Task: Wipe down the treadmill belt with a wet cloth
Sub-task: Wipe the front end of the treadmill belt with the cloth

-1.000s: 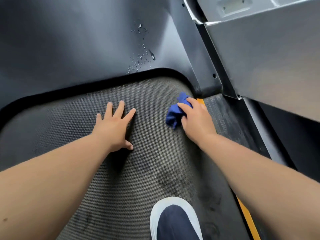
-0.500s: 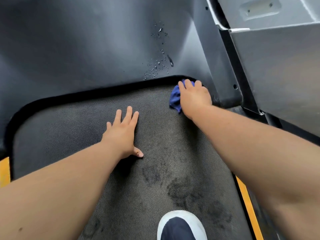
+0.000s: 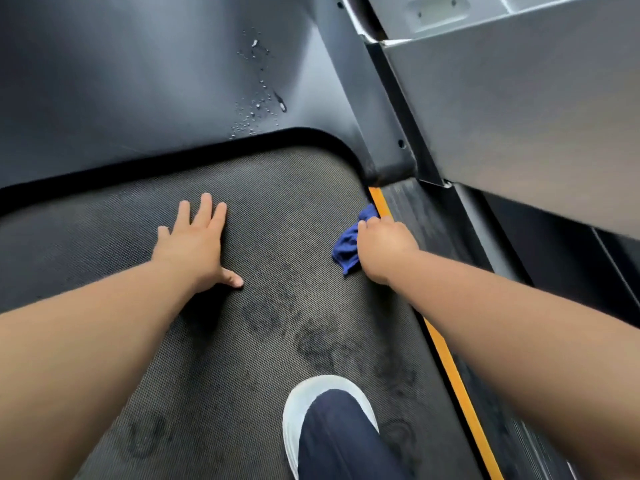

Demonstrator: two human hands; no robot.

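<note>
One shoe (image 3: pixel 298 407) of mine, white at the toe, stands on the belt (image 3: pixel 263 202) at the near edge, with a dark trouser leg (image 3: pixel 339 441) over it. Just beyond it, dark blotchy marks (image 3: pixel 311 341) lie on the belt's ribbed grey surface. Both my bare forearms reach forward over them.

My left hand (image 3: pixel 194 244) lies flat on the belt near its middle, palm down, fingers straight and close together, thumb out to the side; it holds nothing. My right hand (image 3: pixel 386 251) is at the belt's right edge, fingers curled down over a blue cloth (image 3: pixel 346 249), gripping it against the belt. The cloth is bunched and sticks out from under the hand on its left side and at the fingertips, where it touches the yellow stripe (image 3: pixel 450 368) running along the belt's right edge. Right of the stripe is a dark rail (image 3: pixel 419 209).

Past the hands the belt ends under the black rounded lip of a dark hood (image 3: pixel 138 81). Water drops (image 3: pixel 256 105) cling to the hood above the belt's far right corner. A grey panel (image 3: pixel 519 116) stands farther right, beyond the rail.
</note>
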